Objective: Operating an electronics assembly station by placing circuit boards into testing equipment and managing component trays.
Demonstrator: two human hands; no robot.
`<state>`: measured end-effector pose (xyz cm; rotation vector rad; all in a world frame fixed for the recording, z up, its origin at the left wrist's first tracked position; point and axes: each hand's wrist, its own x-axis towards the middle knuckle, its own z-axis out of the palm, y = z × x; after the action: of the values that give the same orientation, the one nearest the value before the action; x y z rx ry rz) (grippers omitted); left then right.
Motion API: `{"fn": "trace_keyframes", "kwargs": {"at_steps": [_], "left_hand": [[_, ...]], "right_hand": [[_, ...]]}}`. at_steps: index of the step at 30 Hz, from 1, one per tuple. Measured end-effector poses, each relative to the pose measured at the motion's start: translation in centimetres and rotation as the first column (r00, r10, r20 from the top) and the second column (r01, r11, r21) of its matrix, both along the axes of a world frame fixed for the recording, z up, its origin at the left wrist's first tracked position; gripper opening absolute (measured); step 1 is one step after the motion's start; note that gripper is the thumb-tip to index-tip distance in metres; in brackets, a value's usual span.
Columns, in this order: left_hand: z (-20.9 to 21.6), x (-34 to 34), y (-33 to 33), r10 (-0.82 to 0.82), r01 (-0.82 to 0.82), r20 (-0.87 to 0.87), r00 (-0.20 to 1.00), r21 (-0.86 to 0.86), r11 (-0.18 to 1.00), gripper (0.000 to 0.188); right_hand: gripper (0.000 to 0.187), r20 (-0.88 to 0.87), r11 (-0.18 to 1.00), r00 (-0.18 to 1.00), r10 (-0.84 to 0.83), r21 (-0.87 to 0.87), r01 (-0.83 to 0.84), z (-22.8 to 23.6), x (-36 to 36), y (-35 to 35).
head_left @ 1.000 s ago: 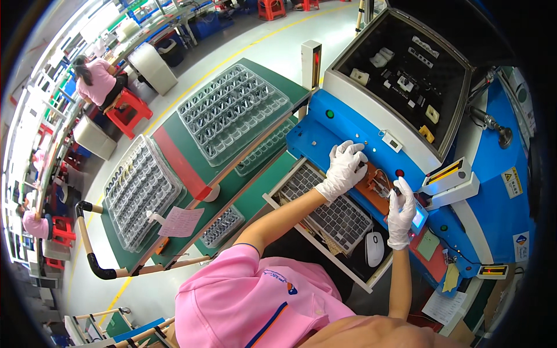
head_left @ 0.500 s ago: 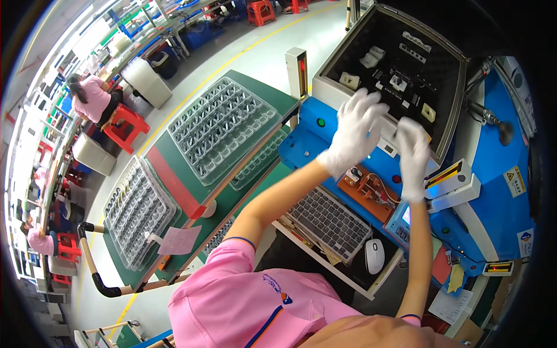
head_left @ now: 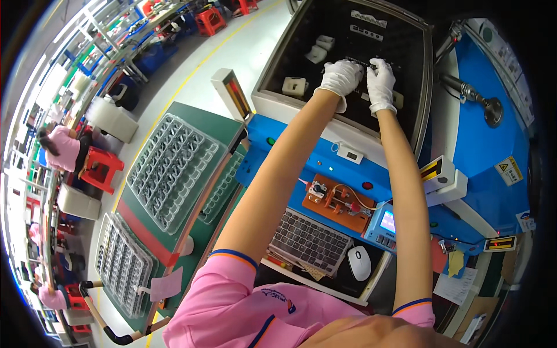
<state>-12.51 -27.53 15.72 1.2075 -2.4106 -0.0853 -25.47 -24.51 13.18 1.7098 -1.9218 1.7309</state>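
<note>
Both my hands wear white gloves and reach into a shallow black-lined box (head_left: 428, 69) with a pale outer wall. My left hand (head_left: 342, 79) is closed, its fingers curled down over the middle of the box. Beside it, my right hand (head_left: 380, 87) bends its fingers inward toward the same spot. Whatever lies between the fingertips is too small and covered to name. Around them sit a cream block (head_left: 295, 86) at the near left, two white pieces (head_left: 316, 54) further back, and a white slotted strip (head_left: 366, 33) at the far side.
Below the box are an orange clamp fixture (head_left: 342, 203), a keyboard (head_left: 310, 239) and a white mouse (head_left: 360, 263). Clear trays of small parts (head_left: 174, 171) stand at left. Sensor posts (head_left: 232, 95) flank the box; a jointed metal arm (head_left: 464, 93) is at right. Several people sit far left.
Both hands have moved forward from above the box's near edge to its middle, and their fingers have come down and closed in. The view has shifted, too.
</note>
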Motion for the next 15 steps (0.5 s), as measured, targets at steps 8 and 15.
{"fn": "trace_keyframes", "kwargs": {"at_steps": [8,15], "left_hand": [[1.2,1.3,-0.9,0.039,-0.192,-0.748,0.663,-0.120,0.974,0.022],[0.2,1.2,-1.4,-0.220,-0.098,-0.770,0.598,-0.343,0.934,0.024]], "right_hand": [[0.019,-0.161,0.972,0.980,0.120,0.221,-0.083,0.8,1.1,-0.4],[0.024,-0.174,0.890,0.979,0.106,0.456,-0.016,1.9,2.0,0.2]]}}
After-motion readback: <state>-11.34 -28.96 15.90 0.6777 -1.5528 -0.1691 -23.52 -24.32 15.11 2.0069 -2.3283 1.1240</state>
